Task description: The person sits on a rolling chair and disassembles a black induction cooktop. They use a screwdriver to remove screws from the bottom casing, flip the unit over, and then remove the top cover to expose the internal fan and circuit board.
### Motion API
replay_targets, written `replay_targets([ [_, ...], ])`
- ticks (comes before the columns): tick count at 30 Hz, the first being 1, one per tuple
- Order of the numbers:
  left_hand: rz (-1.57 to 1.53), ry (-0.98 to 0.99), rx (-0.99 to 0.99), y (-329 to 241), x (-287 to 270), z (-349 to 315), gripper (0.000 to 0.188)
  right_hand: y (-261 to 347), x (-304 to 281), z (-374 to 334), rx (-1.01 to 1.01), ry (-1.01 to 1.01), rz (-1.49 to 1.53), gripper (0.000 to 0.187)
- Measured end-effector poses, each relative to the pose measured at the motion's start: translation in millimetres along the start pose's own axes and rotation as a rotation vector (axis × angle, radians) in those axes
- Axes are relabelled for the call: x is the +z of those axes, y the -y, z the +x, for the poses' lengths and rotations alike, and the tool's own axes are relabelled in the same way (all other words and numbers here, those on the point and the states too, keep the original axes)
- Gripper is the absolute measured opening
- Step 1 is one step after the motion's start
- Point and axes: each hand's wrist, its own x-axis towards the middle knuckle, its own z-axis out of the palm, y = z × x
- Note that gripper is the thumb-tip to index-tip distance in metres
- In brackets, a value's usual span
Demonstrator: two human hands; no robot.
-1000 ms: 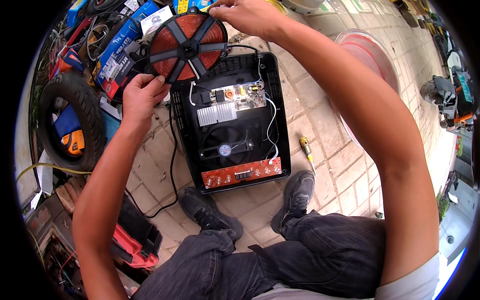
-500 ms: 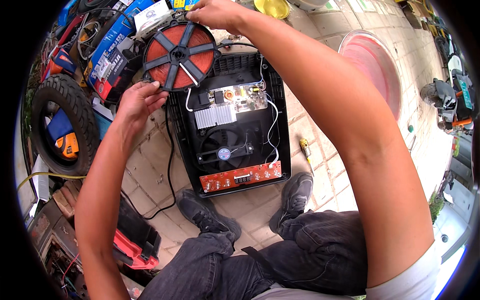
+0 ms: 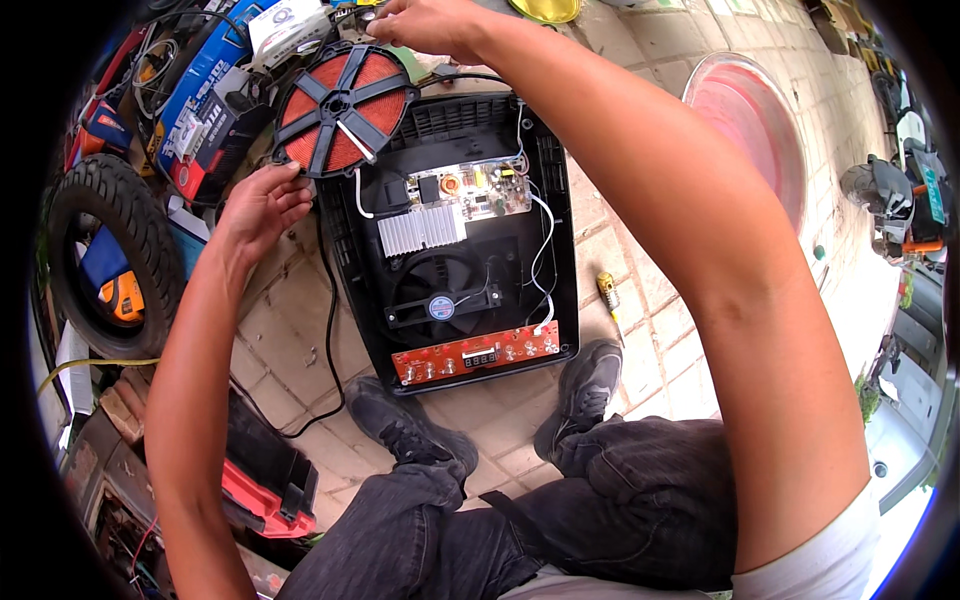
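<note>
A round induction coil (image 3: 372, 118), copper-red windings under black spokes, is held tilted at the far left corner of an opened black cooker housing (image 3: 350, 290). My left hand (image 3: 262, 208) grips its near left rim with thumb and curled fingers. Just beyond the far rim, my right hand (image 3: 425, 25) has its fingertips pinched together; what they hold, if anything, is too small to make out. Inside the housing are a circuit board (image 3: 485, 192), a silver heat sink (image 3: 422, 234), a cooling fan (image 3: 440, 305) and a red control board (image 3: 478, 354). A white lead hangs from the coil.
A yellow-handled screwdriver (image 3: 608, 292) lies right of the housing. Left are a tyre (image 3: 120, 255), boxes and a red-black case (image 3: 265, 490). A pink-lined basin (image 3: 750, 120) stands at right. A black cable (image 3: 328, 300) curves over the paving by my shoes.
The coil has shifted slightly left, with my left hand still on its rim. My right fingertips have moved left and now sit a little away from the rim.
</note>
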Motion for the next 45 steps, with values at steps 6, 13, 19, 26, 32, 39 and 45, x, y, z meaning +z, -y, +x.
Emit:
replay_targets([
  [6,0.052,-0.024,0.003,-3,8,-2,0.020,-19,-23,-21,-0.066,-0.086,-0.175,0.038],
  [13,0.100,-0.030,-0.018,-1,10,-14,0.028,-2,-78,-76,0.048,-0.104,-0.159,0.040],
  [19,0.115,0.000,-0.026,22,1,-57,0.027,30,-117,-200,0.186,-0.005,-0.295,0.043],
  [26,0.239,0.162,-0.156,43,24,-121,0.024,37,-119,-341,0.465,0.097,-0.101,0.041],
  [32,0.319,0.276,-0.213,39,41,-173,0.030,29,-67,-388,0.553,0.127,0.215,0.038],
  [39,0.595,0.216,-0.227,0,39,-256,0.029,-11,-21,-372,0.426,0.162,0.089,0.035],
  [45,0.746,0.039,-0.171,-42,64,-333,0.050,-46,-9,-361,0.486,0.025,0.227,0.033],
])
